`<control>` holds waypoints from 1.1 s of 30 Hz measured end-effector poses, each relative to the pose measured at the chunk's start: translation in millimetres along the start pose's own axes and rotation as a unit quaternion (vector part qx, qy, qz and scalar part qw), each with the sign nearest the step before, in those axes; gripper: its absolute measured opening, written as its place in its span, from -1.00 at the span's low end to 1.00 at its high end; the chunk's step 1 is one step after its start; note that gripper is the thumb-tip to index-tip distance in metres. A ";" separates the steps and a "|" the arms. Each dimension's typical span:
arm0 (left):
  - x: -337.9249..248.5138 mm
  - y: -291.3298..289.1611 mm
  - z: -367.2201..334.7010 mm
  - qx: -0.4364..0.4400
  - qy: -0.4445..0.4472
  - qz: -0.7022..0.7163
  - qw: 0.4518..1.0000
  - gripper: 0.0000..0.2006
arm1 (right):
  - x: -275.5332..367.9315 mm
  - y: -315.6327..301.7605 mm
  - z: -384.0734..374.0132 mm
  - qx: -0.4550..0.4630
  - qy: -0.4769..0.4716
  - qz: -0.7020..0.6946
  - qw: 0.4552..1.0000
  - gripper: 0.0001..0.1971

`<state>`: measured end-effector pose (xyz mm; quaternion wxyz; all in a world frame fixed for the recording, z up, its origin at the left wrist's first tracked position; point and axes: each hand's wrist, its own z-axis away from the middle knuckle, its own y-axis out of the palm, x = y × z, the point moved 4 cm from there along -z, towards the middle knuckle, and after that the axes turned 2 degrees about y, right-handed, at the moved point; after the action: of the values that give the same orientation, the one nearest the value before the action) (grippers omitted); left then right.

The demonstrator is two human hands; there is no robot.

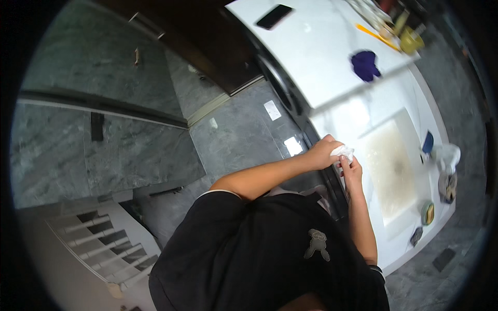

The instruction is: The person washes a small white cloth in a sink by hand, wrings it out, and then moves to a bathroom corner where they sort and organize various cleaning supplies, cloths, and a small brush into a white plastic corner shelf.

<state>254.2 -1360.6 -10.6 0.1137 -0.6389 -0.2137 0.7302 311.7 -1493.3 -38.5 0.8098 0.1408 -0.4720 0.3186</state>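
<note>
My left hand (pixel 322 152) and my right hand (pixel 353 171) meet at the front edge of a white counter. Between their fingers is a small crumpled white cloth or tissue (pixel 343 151); its exact kind does not show. Both hands grip it, the left from the far side and the right from the near side. Just to their right lies a white sink basin (pixel 410 193) with cloudy, pale water (pixel 389 160) in it. A bunched dark purple cloth (pixel 365 66) rests on the raised counter beyond.
A dark phone (pixel 274 16) lies on the raised counter (pixel 311 57). An orange stick-like tool (pixel 377 37) and a yellow-green cup (pixel 411 41) stand at its far right. Along the sink's right side are a blue item (pixel 427 142), a clear plastic bag (pixel 446 155) and a green-and-yellow round item (pixel 427 213).
</note>
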 end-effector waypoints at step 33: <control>322.8 -522.6 310.7 -0.572 -0.153 0.524 0.613 -0.74 | 164.7 739.1 -130.9 0.518 0.075 0.030 0.851 -0.76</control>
<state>-157.7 -809.3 -28.5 -0.7105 -0.4571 -0.2313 0.4824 -21.9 -801.3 -18.8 0.6426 0.5015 -0.1801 0.5506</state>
